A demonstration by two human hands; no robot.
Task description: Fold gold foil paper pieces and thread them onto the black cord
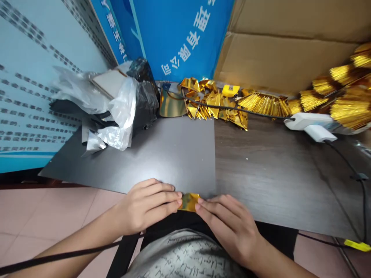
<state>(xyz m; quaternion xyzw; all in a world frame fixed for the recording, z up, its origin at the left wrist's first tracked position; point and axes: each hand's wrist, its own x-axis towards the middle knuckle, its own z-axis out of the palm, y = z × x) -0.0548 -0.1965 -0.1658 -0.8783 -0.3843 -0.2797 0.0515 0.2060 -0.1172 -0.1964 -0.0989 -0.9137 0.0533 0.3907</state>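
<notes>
A small folded piece of gold foil paper (189,202) lies at the front edge of the dark table, between my two hands. My left hand (150,204) has its fingers together, with the fingertips pinching the paper's left end. On the other side, my right hand (227,218) grips the right end between thumb and fingers. The undersides of both grips are hidden. Folded gold foil pieces (214,100) are heaped at the back of the table, and a stack of flat gold sheets (173,103) stands beside them.
Crumpled plastic bags (121,104) sit at the back left. A white power strip (311,123) with black cables lies at the right, near pleated gold foil pieces (350,106). A yellow tape measure (230,90) rests by a cardboard sheet (290,50) and a blue panel (174,34).
</notes>
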